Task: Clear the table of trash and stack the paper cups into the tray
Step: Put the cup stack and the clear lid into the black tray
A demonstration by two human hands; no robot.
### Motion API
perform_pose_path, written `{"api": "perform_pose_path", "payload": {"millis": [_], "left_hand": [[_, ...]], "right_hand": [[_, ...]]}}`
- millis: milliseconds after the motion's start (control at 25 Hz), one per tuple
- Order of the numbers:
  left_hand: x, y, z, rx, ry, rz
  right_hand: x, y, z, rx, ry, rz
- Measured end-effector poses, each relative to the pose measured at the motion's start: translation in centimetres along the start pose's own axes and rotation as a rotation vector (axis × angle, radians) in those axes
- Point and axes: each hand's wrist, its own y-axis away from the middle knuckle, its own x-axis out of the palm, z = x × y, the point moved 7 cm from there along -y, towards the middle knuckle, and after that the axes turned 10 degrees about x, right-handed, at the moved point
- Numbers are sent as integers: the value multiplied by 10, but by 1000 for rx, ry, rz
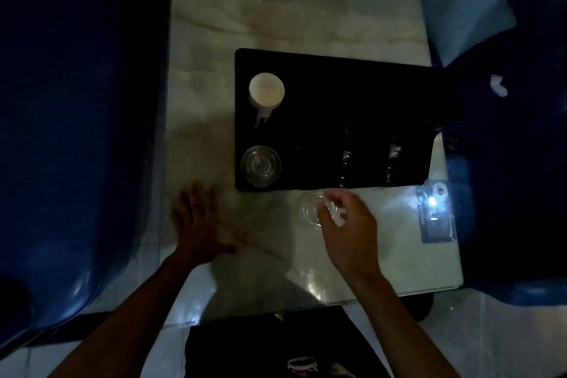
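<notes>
A black tray [331, 92] lies on the marble table [214, 40]. A white paper cup [266, 90] stands upright in its far-left corner. In the tray's near-left corner sits a clear plastic cup [260, 165]. Just in front of the tray's near edge is another clear cup [313, 209]; the fingers of my right hand [346, 230] curl around its right side, and a small white scrap shows at the fingertips. My left hand [198, 224] rests flat on the table with fingers spread, holding nothing.
A dark card with a bright glare [435, 212] lies at the table's right edge. Blue chairs stand at the left [76, 132] and at the right [515, 163]. A white scrap [498, 86] lies on the right one. The scene is dim.
</notes>
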Motion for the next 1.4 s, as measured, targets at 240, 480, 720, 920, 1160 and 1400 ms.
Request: {"api": "perform_pose_path", "payload": {"millis": [240,480,720,920,1160,1400], "left_hand": [[0,2,-2,5,31,13],[-2,4,-7,3,-5,36],[0,3,-7,7,-13,26],[2,1,-4,22,-15,9],[1,1,-2,23,-5,-9],[-1,0,-1,1,13,-33]], "right_hand": [[46,-4,-103,192,198,95],[80,-39,-103,117,456,91],[92,-54,-106,146,509,53],[80,-41,-95,145,304,131],[41,27,-15,-62,-74,404],[4,-11,82,-213,-163,493]]}}
